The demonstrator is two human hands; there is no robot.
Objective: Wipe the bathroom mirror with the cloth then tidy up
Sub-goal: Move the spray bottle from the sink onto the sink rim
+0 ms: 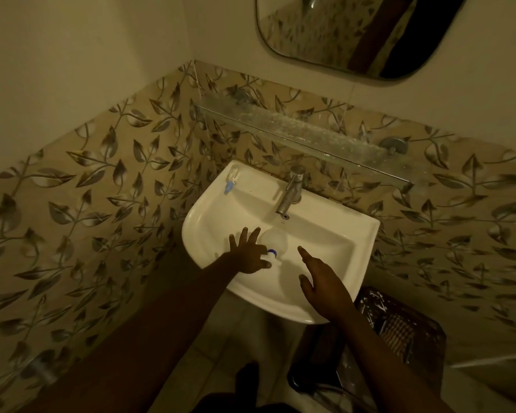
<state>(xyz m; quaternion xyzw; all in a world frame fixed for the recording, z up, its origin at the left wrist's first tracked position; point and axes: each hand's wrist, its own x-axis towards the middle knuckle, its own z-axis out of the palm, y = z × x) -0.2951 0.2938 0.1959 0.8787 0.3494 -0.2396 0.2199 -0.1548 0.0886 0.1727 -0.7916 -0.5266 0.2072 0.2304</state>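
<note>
From the head view, my left hand (246, 256) lies with fingers splayed straight against a clear bottle (276, 241) in the sink (191, 228), with no closed grip that I can see. My right hand (322, 281) hovers just right of it, loose and holding nothing. The mirror (355, 34) hangs far right, and I hold no cloth, though a checked fabric (398, 330) in the basket (423, 323) near right may be it. I cannot read whether the glass is wiped, so I judge this bottle-handling, with tidying unfinished.
</note>
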